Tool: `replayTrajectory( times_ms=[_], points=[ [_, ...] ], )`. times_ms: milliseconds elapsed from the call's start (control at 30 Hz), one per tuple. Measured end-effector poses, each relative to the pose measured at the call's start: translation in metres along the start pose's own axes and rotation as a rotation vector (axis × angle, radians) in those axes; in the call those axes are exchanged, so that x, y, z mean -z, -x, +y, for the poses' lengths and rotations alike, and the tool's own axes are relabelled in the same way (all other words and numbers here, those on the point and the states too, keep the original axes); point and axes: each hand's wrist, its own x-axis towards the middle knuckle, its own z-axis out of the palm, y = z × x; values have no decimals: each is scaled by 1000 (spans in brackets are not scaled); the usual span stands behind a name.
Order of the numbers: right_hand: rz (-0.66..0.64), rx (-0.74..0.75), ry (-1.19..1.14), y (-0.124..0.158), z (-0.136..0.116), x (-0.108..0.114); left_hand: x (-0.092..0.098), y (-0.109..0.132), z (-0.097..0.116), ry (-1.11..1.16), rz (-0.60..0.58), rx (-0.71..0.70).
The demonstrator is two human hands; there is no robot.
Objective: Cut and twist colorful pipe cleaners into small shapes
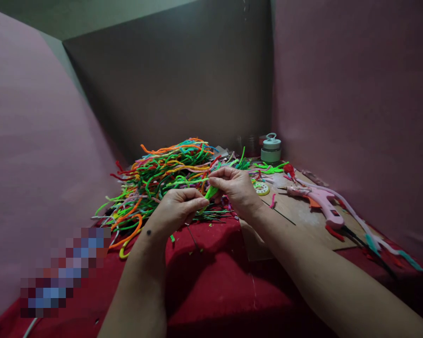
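Both my hands meet at mid-view, just in front of a big heap of coloured pipe cleaners. My left hand pinches the lower end of a bright green pipe cleaner piece between thumb and fingertips. At its upper end, my right hand grips the same green piece. A thin green strand runs leftward from the right fingertips, over the heap. The piece looks bunched or bent; its exact shape is partly covered by my fingers.
Right of my hands, a pink glue gun lies on a tan board. A teal lidded jar and a yellow-rimmed ring stand behind. Red cloth covers the table. Pale panels rise left and right; something pixelated lies at left.
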Motion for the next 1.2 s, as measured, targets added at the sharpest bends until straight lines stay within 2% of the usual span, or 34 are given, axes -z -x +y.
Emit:
replayTrajectory(
  times_ms=[200, 333, 400, 500, 600, 800, 1033, 1200],
  points=[
    [34, 97, 247, 1, 5, -3, -3, -1, 2, 35, 120, 67],
    [26, 211, 341, 3, 12, -6, -11, -3, 4, 40, 109, 58],
    [24, 170, 263, 3, 11, -6, -14, -3, 4, 38, 84, 47],
    [5, -17, 148, 0, 7, -4, -15, -4, 3, 7, 91, 20],
    [-32, -149, 189, 0, 4, -2, -14, -5, 1, -20, 104, 0],
    [66, 47, 338, 7, 12, -7, -13, -7, -3, 39, 120, 46],
    [-1, -61, 36, 5, 9, -7, -10, -7, -3, 44, 100, 30],
    [-69, -74, -106, 3, 14, -3, -8, -4, 0, 109, -4, 28]
  ],
)
